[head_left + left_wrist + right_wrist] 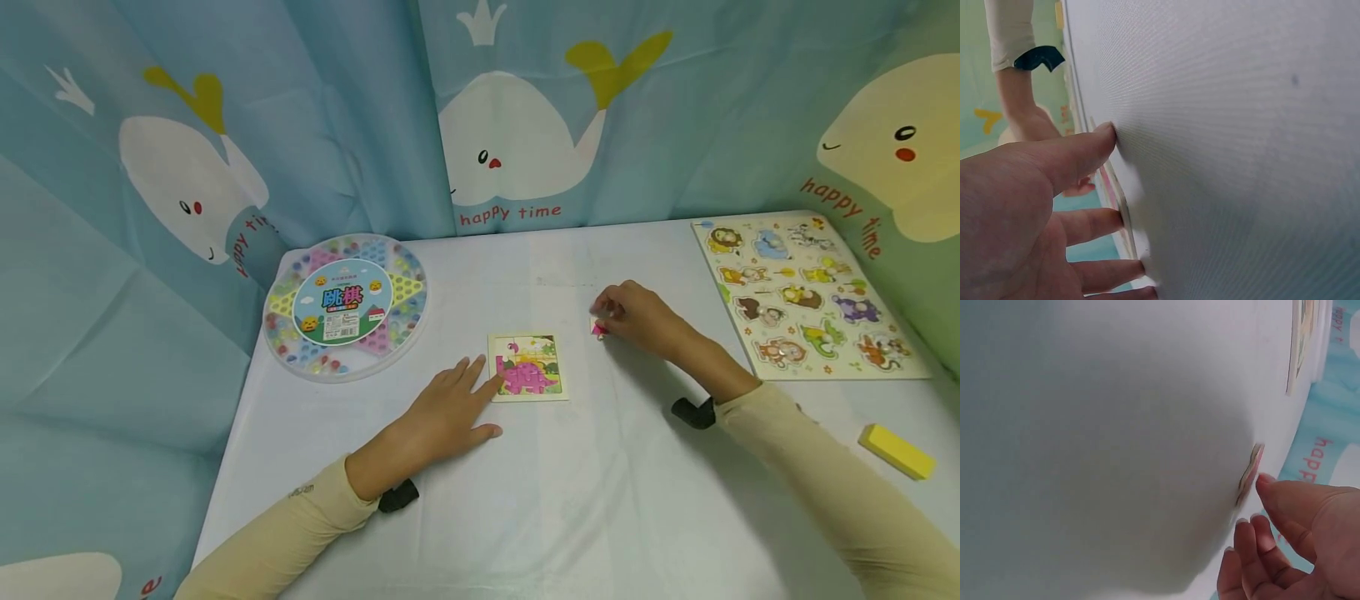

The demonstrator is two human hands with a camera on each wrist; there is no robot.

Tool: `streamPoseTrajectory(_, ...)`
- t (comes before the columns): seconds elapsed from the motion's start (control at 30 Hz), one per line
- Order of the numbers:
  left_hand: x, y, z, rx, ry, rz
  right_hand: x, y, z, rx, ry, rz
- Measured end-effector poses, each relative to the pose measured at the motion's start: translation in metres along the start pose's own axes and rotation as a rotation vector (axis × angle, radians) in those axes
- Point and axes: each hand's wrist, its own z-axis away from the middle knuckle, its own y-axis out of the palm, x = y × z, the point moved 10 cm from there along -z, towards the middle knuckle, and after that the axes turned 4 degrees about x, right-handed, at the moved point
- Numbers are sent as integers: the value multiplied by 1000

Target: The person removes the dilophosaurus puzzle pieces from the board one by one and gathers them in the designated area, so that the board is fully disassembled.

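A small square dinosaur jigsaw puzzle (528, 379) in a pale frame lies flat mid-table, its picture a pink dinosaur. My left hand (450, 408) is spread beside it, the index fingertip over its left edge. In the left wrist view, the fingers of that left hand (1029, 206) extend along the board's edge and hold nothing. To the right of the board, a loose pink puzzle piece (598, 328) lies on the table under my right hand (637, 317). The right wrist view has the thumb close to this puzzle piece (1250, 475), other fingers bent around its end; contact is unclear.
A round Chinese checkers box (405, 337) with coloured marbles stands at the back left. On the right lies an animal peg-puzzle board (735, 321). Nearer on that side is a yellow block (896, 452). A blue whale-print curtain (360, 125) hangs behind the white table (570, 517).
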Motion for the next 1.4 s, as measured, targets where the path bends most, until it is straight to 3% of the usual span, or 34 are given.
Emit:
streamPoseTrajectory(0.13,0,-1,0,-1,1,4,15,3,0,-5,-14,-16)
streamPoseTrajectory(0.33,0,0,0,1,-4,-8,55,14,2,-29,-137,1)
streamPoseTrajectory(0.7,0,-2,0,-12,6,-48,113,60,6,-41,-324,140)
streamPoseTrajectory(0.93,-1,-3,0,-11,11,-49,123,67,13,-86,-342,237)
streamPoseTrajectory(1.4,-1,-4,0,-18,20,-30,127,68,13,-55,-304,296)
